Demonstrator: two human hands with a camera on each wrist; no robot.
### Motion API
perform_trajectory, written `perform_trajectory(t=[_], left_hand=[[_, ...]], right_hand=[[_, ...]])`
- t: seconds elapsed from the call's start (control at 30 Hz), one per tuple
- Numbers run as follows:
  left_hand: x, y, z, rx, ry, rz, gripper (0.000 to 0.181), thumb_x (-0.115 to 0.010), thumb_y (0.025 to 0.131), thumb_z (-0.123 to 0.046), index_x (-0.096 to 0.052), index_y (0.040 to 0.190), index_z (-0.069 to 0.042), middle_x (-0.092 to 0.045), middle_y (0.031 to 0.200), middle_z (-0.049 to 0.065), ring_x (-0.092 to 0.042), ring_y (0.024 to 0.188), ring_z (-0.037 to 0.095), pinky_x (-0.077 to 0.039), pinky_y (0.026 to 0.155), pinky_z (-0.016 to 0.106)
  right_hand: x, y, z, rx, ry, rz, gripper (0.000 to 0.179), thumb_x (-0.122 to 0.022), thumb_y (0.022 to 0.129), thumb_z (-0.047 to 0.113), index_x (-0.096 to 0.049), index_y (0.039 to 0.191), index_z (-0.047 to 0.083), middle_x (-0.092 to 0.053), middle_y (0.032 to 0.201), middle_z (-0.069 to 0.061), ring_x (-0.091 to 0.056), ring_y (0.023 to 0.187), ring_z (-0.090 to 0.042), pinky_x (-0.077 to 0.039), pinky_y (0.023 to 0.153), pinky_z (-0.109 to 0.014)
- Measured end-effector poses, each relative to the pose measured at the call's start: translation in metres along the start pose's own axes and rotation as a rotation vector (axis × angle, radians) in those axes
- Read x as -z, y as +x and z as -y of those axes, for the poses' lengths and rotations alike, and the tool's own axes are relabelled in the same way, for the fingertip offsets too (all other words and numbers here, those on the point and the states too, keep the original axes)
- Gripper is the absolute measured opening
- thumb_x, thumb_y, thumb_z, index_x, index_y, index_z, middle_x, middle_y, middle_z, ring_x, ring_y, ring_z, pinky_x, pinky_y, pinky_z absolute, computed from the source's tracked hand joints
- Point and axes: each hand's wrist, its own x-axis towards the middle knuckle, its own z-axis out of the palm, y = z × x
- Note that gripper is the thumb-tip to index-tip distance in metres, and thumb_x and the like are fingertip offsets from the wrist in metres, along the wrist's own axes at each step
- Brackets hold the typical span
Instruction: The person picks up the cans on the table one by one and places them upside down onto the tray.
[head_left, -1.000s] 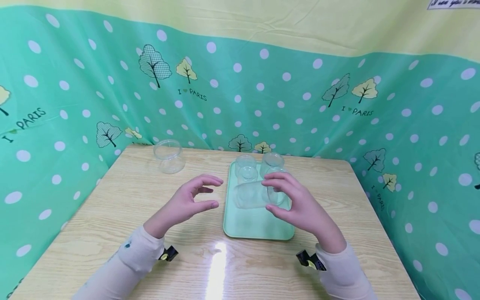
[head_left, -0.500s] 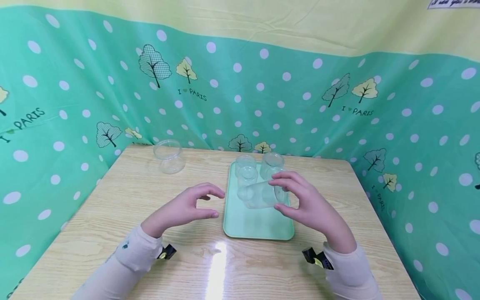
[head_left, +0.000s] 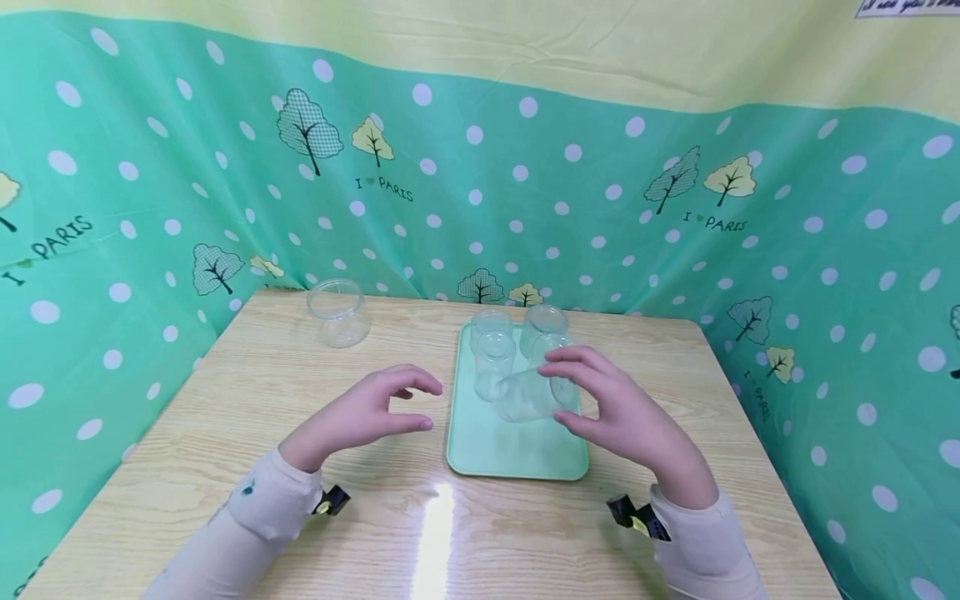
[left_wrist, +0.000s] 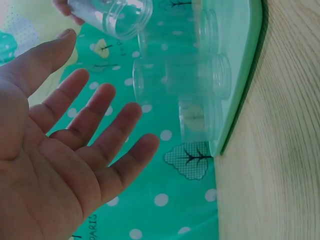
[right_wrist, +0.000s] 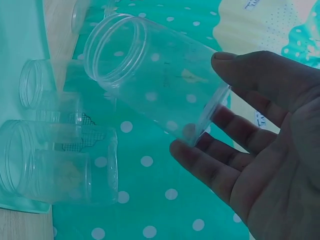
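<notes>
A clear plastic jar (head_left: 525,395) is in my right hand (head_left: 622,412), over the middle of the green tray (head_left: 517,454). Thumb and fingers grip it around its base, as the right wrist view shows. Its threaded mouth (right_wrist: 115,50) points left and tips downward in the head view. Several similar clear jars (head_left: 495,354) stand mouth down on the tray's far half. My left hand (head_left: 367,412) hovers left of the tray, fingers spread and loosely bent with nothing in them. In the left wrist view, the left palm (left_wrist: 55,165) faces the jars.
At the back left of the wooden table (head_left: 247,400) stands a wide-rimmed clear container (head_left: 339,312). A green dotted curtain (head_left: 480,183) hangs behind the table and along both sides. Light glares off the tabletop in front of the tray.
My right hand has moved right with the jar, whose mouth end now tips lower. My left hand has drawn slightly left and toward me, remaining without anything in it.
</notes>
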Motion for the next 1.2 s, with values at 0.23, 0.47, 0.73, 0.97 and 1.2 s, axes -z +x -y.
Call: perform_trajectory(t=[0.23,0.47,0.73,0.97,1.2], left_hand=[[0.003,-0.001,0.003,0.033,0.027,-0.011,0.034,-0.078,0.092,-0.035,-0.067,0.124,-0.026,-0.067,0.127,-0.006,-0.060,0.121,0.011,-0.053,0.102,0.043],[0.004,0.000,0.007,0.061,0.024,-0.022,0.032,-0.077,0.093,-0.035,-0.068,0.122,-0.024,-0.068,0.127,0.000,-0.060,0.121,0.014,-0.053,0.101,0.045],[0.007,0.001,0.006,0.076,0.017,-0.016,0.032,-0.076,0.094,-0.036,-0.068,0.123,-0.025,-0.066,0.125,-0.010,-0.061,0.121,0.019,-0.052,0.102,0.045],[0.007,-0.001,0.006,0.065,-0.001,-0.031,0.030,-0.076,0.094,-0.034,-0.068,0.122,-0.025,-0.066,0.126,-0.010,-0.061,0.123,0.020,-0.053,0.102,0.046],[0.007,-0.001,0.005,0.064,-0.003,-0.041,0.029,-0.076,0.094,-0.034,-0.068,0.121,-0.027,-0.065,0.128,-0.011,-0.059,0.124,0.015,-0.053,0.102,0.046]], right_hand=[[0.003,-0.001,0.001,-0.021,-0.021,0.033,0.054,-0.083,0.086,0.008,-0.063,0.135,0.014,-0.051,0.146,0.001,-0.049,0.137,-0.022,-0.052,0.105,-0.043],[0.001,-0.002,0.000,-0.064,-0.039,0.076,0.054,-0.082,0.086,0.006,-0.063,0.135,0.016,-0.051,0.145,0.002,-0.050,0.136,-0.022,-0.053,0.103,-0.043],[-0.004,0.001,0.003,-0.076,-0.078,0.152,0.053,-0.082,0.085,0.007,-0.064,0.134,0.018,-0.054,0.143,-0.003,-0.053,0.134,-0.022,-0.054,0.101,-0.042],[-0.003,0.006,0.002,-0.095,-0.139,0.231,0.051,-0.082,0.085,0.010,-0.064,0.133,0.018,-0.055,0.140,-0.002,-0.056,0.129,-0.022,-0.054,0.101,-0.041],[-0.004,0.009,-0.002,-0.092,-0.174,0.272,0.051,-0.083,0.084,0.009,-0.065,0.131,0.017,-0.057,0.134,0.001,-0.058,0.123,-0.020,-0.056,0.098,-0.038]])
